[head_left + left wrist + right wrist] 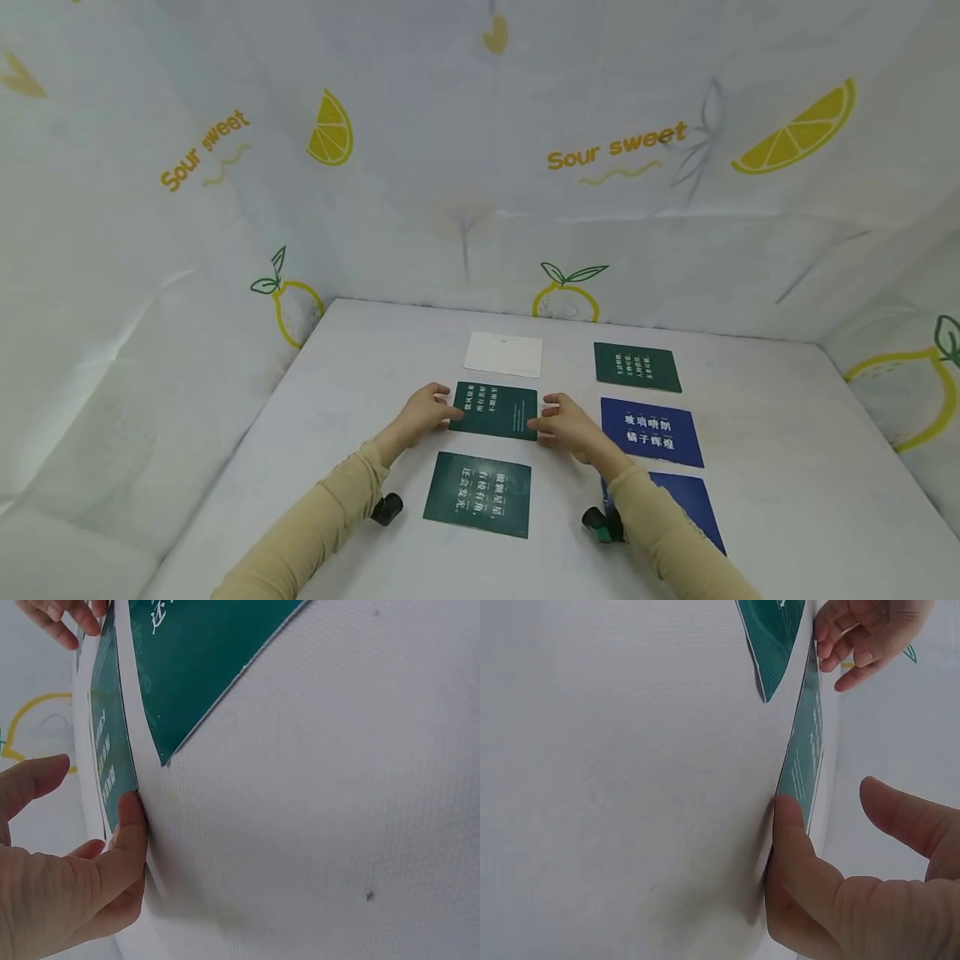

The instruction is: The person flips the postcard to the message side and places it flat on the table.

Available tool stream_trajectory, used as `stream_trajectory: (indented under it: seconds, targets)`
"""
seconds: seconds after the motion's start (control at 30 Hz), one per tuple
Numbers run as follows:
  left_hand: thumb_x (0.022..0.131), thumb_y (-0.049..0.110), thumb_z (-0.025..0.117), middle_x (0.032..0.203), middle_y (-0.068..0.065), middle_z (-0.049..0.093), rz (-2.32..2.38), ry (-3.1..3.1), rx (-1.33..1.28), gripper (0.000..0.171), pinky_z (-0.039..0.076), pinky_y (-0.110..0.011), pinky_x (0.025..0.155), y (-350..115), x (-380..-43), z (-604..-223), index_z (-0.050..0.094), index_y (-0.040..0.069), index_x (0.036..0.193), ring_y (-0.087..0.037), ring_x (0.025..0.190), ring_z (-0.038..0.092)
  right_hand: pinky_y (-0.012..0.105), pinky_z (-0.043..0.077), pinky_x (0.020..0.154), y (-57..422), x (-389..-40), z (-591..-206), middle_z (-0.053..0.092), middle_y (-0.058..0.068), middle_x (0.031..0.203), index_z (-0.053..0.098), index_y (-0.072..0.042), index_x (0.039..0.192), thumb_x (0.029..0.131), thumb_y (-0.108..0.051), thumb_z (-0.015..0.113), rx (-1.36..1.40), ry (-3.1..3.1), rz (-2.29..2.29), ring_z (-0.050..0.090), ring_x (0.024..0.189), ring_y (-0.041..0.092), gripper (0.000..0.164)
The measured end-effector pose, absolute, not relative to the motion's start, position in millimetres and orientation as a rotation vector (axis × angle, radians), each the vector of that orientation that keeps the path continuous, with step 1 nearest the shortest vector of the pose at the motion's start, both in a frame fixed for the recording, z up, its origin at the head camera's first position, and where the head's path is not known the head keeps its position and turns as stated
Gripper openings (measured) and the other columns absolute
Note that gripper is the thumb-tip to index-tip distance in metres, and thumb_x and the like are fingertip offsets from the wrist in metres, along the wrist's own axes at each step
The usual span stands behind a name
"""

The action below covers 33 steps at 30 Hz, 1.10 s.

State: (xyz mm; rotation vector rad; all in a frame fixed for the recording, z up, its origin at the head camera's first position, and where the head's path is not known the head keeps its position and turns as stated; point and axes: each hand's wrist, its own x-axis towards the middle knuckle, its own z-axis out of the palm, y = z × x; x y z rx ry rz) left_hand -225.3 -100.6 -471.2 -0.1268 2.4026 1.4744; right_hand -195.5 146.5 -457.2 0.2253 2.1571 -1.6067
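In the head view a dark green card with white writing lies between my two hands, at the middle of the white table. My left hand is at its left edge, with a fingertip touching the card in the left wrist view. At the opposite edge, my right hand touches the card with one digit, while another digit stands raised away from it. The digits of both hands look spread rather than closed round the card. Some fingertips are hidden behind the hands.
Nearer me lies another green card; a white card is at the back. The right column holds a green card, a blue card and another blue card, partly behind my right sleeve. A lemon-printed cloth wall rises behind the table.
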Motion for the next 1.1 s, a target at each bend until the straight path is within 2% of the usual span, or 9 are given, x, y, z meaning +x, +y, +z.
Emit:
stream_trajectory:
  seconds: [0.23,0.43,0.57,0.87,1.1]
  targets:
    - [0.078,0.010,0.070,0.125,-0.025,0.052,1.533,2.359,-0.183,0.058,0.054,-0.031,0.077,-99,-225,-470,0.046,-0.004,0.129,-0.025,0.099,0.058,0.033,0.054,0.084,146,-198,-458,0.037,0.029,0.135,0.026,0.007,0.139,0.087,-0.003,0.060,0.260,2.160,-1.618,0.055,0.105,0.031,0.062]
    - [0.078,0.007,0.069,0.128,-0.026,0.050,1.580,2.303,-0.221,0.057,0.054,-0.029,0.075,-99,-225,-466,0.046,-0.008,0.129,-0.021,0.093,0.058,0.029,0.054,0.076,146,-197,-460,0.044,0.029,0.129,0.031,0.010,0.137,0.086,-0.001,0.061,0.245,2.195,-1.587,0.056,0.090,0.022,0.060]
    - [0.079,0.003,0.067,0.132,-0.026,0.049,1.599,2.256,-0.228,0.055,0.053,-0.029,0.076,-101,-225,-465,0.047,-0.011,0.128,-0.016,0.085,0.057,0.029,0.052,0.076,145,-196,-463,0.049,0.027,0.125,0.035,0.010,0.136,0.085,-0.001,0.062,0.214,2.228,-1.552,0.056,0.088,0.020,0.059]
    - [0.081,0.001,0.064,0.113,-0.021,0.060,1.617,2.262,-0.211,0.041,0.052,-0.028,0.072,-103,-224,-461,0.055,-0.008,0.120,-0.015,0.078,0.056,0.029,0.051,0.077,141,-197,-459,0.050,0.021,0.114,0.039,0.006,0.135,0.081,0.004,0.062,0.181,2.318,-1.566,0.052,0.091,0.023,0.059]
    - [0.079,-0.004,0.064,0.092,-0.010,0.055,1.710,2.301,-0.246,0.039,0.049,-0.028,0.065,-100,-227,-461,0.056,-0.004,0.117,-0.014,0.072,0.053,0.027,0.048,0.072,136,-199,-457,0.047,0.016,0.102,0.038,0.006,0.133,0.081,0.006,0.058,0.222,2.323,-1.668,0.049,0.083,0.019,0.056]
